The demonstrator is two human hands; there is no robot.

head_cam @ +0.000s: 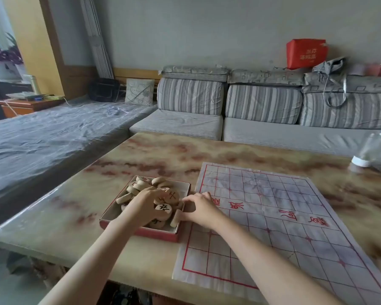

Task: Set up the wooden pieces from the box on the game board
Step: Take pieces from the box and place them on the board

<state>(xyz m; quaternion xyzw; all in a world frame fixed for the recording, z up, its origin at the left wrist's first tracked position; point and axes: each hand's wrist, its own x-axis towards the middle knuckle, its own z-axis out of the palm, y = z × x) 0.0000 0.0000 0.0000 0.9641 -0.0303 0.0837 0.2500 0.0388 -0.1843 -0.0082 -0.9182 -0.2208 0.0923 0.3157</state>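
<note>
Wooden pieces (163, 200) heaped in box (141, 231), left of board (273, 216) (still bare). Left hand (144, 206) among pieces, grip unclear; right hand (201, 209) pinching box rim.

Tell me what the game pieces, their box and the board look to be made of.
Pieces: pale, unvarnished-looking wood, thick discs with dark or red inked characters.
Box: likely cardboard, with thin walls, a red outside and a plain brownish inside.
Board: a thin, flexible sheet, probably plastic film or paper; it shows creases, a slight sheen and red printed lines.
</note>
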